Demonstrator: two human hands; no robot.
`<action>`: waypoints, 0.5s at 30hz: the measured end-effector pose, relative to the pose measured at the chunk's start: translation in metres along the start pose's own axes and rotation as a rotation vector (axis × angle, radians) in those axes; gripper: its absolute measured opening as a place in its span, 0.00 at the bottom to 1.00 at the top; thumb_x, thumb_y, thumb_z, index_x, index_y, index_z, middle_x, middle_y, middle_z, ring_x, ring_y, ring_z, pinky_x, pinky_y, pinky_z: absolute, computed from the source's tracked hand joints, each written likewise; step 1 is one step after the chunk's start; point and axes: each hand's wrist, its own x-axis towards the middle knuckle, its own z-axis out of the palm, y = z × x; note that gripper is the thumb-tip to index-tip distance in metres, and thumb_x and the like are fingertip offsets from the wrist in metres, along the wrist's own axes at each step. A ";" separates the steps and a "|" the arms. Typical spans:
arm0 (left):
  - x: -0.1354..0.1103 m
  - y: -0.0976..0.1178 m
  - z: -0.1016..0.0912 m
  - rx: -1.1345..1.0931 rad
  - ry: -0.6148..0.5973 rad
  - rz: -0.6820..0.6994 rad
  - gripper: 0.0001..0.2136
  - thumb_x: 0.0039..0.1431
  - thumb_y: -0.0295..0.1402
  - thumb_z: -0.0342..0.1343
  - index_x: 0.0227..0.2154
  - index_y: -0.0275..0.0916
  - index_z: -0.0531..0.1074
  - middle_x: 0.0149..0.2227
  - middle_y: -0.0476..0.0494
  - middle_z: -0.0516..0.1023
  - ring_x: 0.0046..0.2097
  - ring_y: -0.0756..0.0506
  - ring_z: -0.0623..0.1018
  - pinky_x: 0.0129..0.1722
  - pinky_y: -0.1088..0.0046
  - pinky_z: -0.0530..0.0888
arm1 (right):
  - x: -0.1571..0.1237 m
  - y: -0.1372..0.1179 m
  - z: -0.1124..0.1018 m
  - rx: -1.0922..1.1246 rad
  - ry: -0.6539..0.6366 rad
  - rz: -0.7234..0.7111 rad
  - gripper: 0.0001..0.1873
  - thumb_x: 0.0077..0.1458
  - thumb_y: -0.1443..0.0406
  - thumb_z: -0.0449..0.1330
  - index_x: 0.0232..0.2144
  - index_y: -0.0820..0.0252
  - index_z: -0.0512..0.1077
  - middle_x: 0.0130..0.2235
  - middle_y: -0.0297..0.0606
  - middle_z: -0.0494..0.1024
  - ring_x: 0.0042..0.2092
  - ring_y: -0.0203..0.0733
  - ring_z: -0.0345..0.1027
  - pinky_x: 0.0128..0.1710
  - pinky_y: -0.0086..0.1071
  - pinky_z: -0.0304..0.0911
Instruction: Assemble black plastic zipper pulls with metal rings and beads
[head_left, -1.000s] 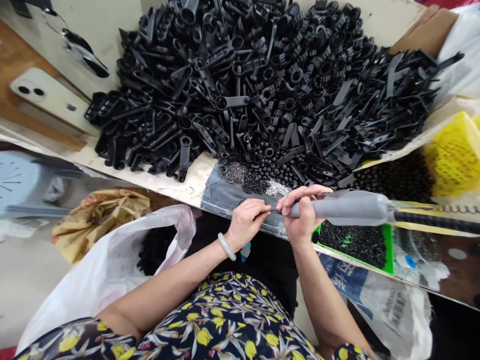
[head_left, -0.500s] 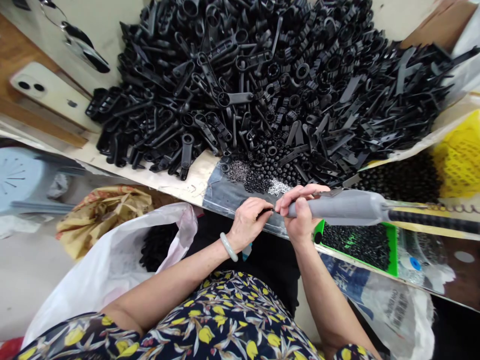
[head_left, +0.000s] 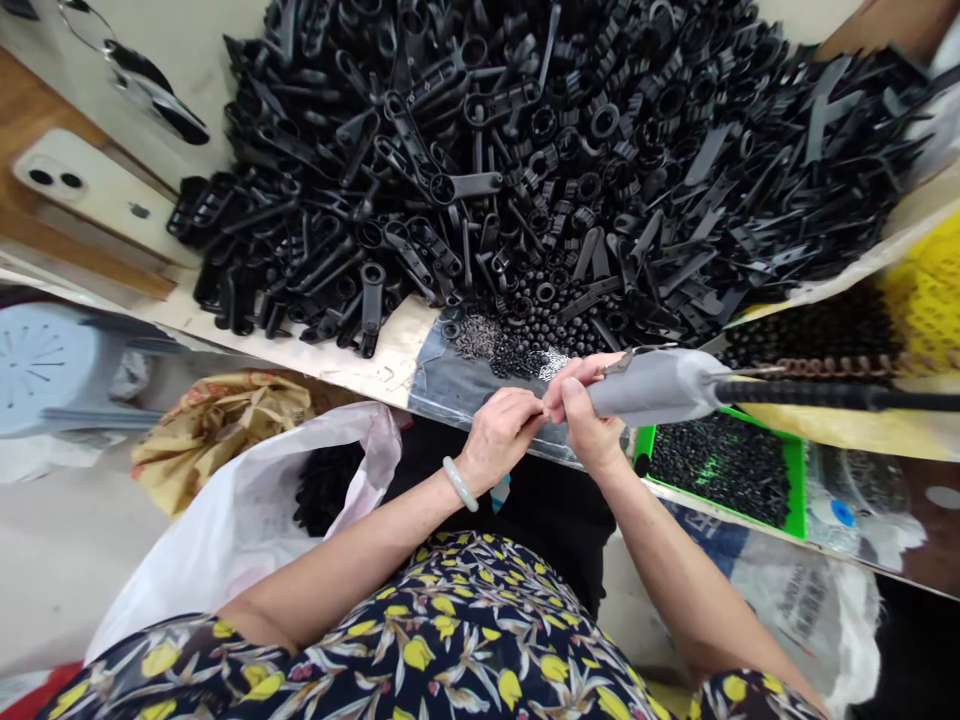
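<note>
My right hand [head_left: 592, 425] is wrapped round a grey electric screwdriver [head_left: 664, 385], whose front end lies toward my left hand. The thumb and fingers of my left hand [head_left: 499, 435] are pinched together, touching or nearly touching my right fingertips; what they hold is hidden. Just beyond the hands, on the dark mat [head_left: 450, 385] at the table edge, lie small silver pins [head_left: 553, 364], a heap of small brownish metal pieces [head_left: 477, 338] and small black round parts [head_left: 544, 320].
A large heap of black plastic levers and rings [head_left: 465, 180] covers the table. A green tray [head_left: 799, 490] of small black pieces stands right, under the screwdriver's cord and coiled spring [head_left: 840, 366]. A white bag [head_left: 225, 530] hangs left. A phone [head_left: 97, 190] leans at far left.
My right hand has tilted the screwdriver and drawn its rear end left and up. The fingertips of both hands have come together. The dark piece between my left fingers is now hidden.
</note>
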 end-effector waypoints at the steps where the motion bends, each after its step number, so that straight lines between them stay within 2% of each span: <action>1: 0.000 -0.001 0.000 0.006 -0.006 0.008 0.04 0.70 0.31 0.57 0.40 0.39 0.76 0.40 0.41 0.84 0.45 0.42 0.82 0.49 0.59 0.79 | 0.001 0.000 0.001 0.002 0.000 -0.023 0.18 0.64 0.56 0.64 0.25 0.55 0.66 0.22 0.29 0.72 0.21 0.33 0.62 0.22 0.30 0.66; 6: -0.003 -0.006 0.003 0.020 -0.018 0.023 0.02 0.70 0.30 0.58 0.40 0.40 0.75 0.40 0.41 0.84 0.46 0.42 0.82 0.49 0.60 0.79 | 0.003 -0.001 0.006 0.058 -0.011 -0.068 0.14 0.65 0.60 0.62 0.28 0.55 0.66 0.22 0.26 0.72 0.19 0.32 0.62 0.19 0.28 0.62; 12: -0.005 -0.008 0.004 0.030 -0.032 0.022 0.03 0.70 0.29 0.57 0.40 0.40 0.75 0.40 0.42 0.83 0.46 0.42 0.81 0.49 0.59 0.79 | 0.007 0.001 0.008 0.086 -0.012 -0.064 0.14 0.63 0.60 0.63 0.27 0.55 0.66 0.21 0.25 0.72 0.18 0.31 0.61 0.19 0.28 0.61; 15: -0.007 -0.011 0.006 0.042 -0.037 0.018 0.04 0.70 0.30 0.56 0.40 0.40 0.76 0.41 0.41 0.83 0.46 0.42 0.81 0.49 0.59 0.79 | 0.007 -0.004 0.005 0.087 -0.040 -0.054 0.14 0.61 0.60 0.64 0.26 0.55 0.66 0.20 0.26 0.71 0.19 0.33 0.63 0.21 0.30 0.64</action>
